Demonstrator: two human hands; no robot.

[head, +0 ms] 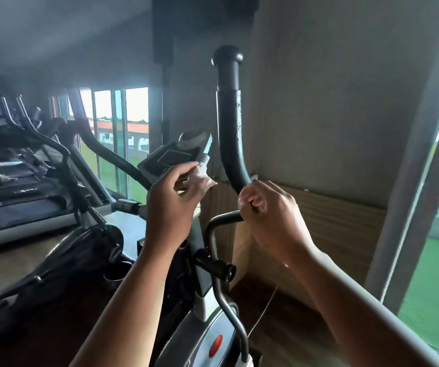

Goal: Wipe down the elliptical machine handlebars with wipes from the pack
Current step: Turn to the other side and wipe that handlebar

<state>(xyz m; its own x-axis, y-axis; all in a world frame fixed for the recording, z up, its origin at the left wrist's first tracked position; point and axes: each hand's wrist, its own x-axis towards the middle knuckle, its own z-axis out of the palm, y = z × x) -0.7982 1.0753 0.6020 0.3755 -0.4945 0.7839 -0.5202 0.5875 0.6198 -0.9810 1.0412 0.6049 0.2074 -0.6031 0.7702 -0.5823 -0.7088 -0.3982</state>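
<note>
The wiping step is under way on the tall right handlebar [228,120]; the right hand [268,210] is curled tight round its lower bend, just above the short lower bar [225,216]; a small white corner of a wipe [254,178] peeks out above the knuckles, so the wipe most likely sits between palm and bar, though most of it is hidden. The left hand [173,200] is raised beside the console [168,157], thumb and fingers pinching a pale, teal-edged thing that looks like the pack [205,165]; blur leaves that reading unsure. The two hands are near each other but apart.

The bar rises from the grip to its capped top, and that whole length is uncovered above the hand; by this judgement much of the stroke may be left to do. The next move calls for a firm grip sliding up the bar with the wipe kept wrapped round it, easing round the bend so the wipe does not bunch or slip out; the left hand need only keep the pack out of the way.

A treadmill [14,197] stands well off to the left.
</note>
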